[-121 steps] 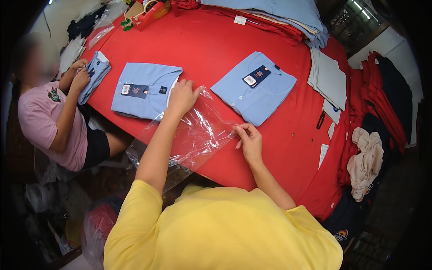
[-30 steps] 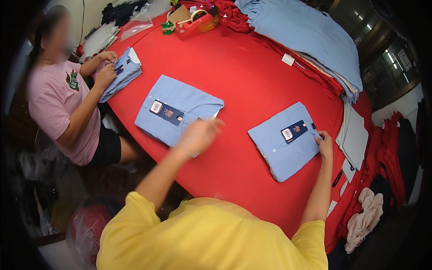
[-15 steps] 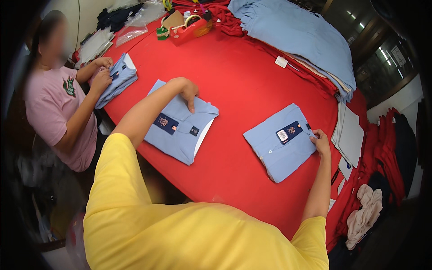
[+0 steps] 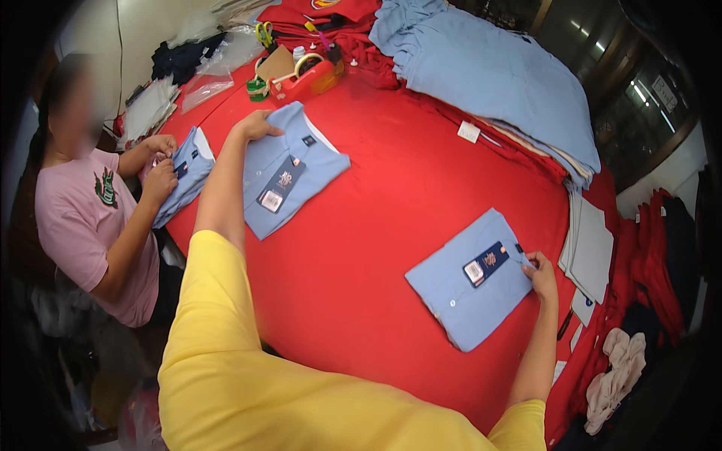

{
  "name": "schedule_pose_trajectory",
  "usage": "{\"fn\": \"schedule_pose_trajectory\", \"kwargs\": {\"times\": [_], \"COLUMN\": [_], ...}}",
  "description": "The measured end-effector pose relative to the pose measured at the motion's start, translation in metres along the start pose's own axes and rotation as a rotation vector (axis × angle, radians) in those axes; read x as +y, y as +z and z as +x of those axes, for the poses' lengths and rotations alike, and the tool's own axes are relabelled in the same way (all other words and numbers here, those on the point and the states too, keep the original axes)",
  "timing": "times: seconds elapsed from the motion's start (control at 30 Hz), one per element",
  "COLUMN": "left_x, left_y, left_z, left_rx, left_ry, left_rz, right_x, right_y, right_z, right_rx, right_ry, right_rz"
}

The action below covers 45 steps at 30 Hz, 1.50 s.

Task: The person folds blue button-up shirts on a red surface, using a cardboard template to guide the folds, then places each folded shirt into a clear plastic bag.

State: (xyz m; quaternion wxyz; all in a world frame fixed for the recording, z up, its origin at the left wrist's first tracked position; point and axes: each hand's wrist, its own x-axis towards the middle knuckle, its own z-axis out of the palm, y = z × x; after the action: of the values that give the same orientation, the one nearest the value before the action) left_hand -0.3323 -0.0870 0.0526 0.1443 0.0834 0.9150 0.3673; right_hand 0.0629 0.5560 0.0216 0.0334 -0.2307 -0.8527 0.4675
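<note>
Two folded light-blue shirts lie on the red table. My left hand (image 4: 259, 126) grips the far-left edge of the left shirt (image 4: 320, 164), thumb on top and the other fingers mostly hidden. A dark blue hang tag (image 4: 281, 185) with a white label rests on that shirt, and a white edge shows at its collar. My right hand (image 4: 541, 276) pinches the collar side of the right shirt (image 4: 468, 301), which lies flat with its own dark hang tag (image 4: 486, 264) on top.
A co-worker in a pink top (image 4: 90, 225) handles another folded blue shirt (image 4: 192, 167) at the left. A red tape dispenser (image 4: 308, 84) stands at the back. Blue fabric (image 4: 489, 75) is piled at the far right, above white sheets (image 4: 588, 244).
My left hand has shifted the left shirt away from me and leftward, turning it so its collar points farther back. My right hand stays at the right shirt's collar. The view has shifted slightly.
</note>
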Motion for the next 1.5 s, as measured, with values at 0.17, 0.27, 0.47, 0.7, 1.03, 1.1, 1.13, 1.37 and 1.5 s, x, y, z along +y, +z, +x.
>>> {"fn": "schedule_pose_trajectory", "kwargs": {"times": [0.17,0.27,0.47,0.7,1.03,1.1,1.13,1.37,1.5], "left_x": [-0.038,-0.034,-0.025,-0.022,-0.015,-0.05,-0.078,0.029,0.063], "left_y": [-0.002,0.008,-0.006,0.036,0.07,0.052,0.038,0.063,0.129], "left_z": [0.031,0.034,0.005,-0.034,-0.022,-0.018,-0.021,-0.194,-0.286], "left_rx": [0.366,0.289,0.554,0.528,0.725,0.726,0.707,-0.007,-0.865], "left_ry": [-0.176,-0.219,-0.154,-0.028,-0.1,0.018,0.053,0.214,-0.123], "left_rz": [0.245,0.166,0.138,0.066,0.069,-0.003,-0.042,-0.219,-0.381], "right_x": [-0.002,-0.008,-0.003,-0.005,-0.01,0.002,0.004,-0.005,-0.004], "right_y": [-0.001,-0.004,-0.002,-0.001,-0.004,-0.002,0.001,-0.004,0.007], "right_z": [-0.005,-0.007,-0.003,-0.003,-0.013,-0.005,0.004,-0.003,-0.006], "right_rx": [-0.008,0.002,-0.004,0.0,0.012,0.024,-0.005,0.036,0.147], "right_ry": [0.063,0.103,0.094,0.073,0.072,-0.009,-0.047,0.07,0.049], "right_rz": [0.025,0.05,0.063,0.063,0.052,-0.026,-0.049,-0.079,-0.161]}}
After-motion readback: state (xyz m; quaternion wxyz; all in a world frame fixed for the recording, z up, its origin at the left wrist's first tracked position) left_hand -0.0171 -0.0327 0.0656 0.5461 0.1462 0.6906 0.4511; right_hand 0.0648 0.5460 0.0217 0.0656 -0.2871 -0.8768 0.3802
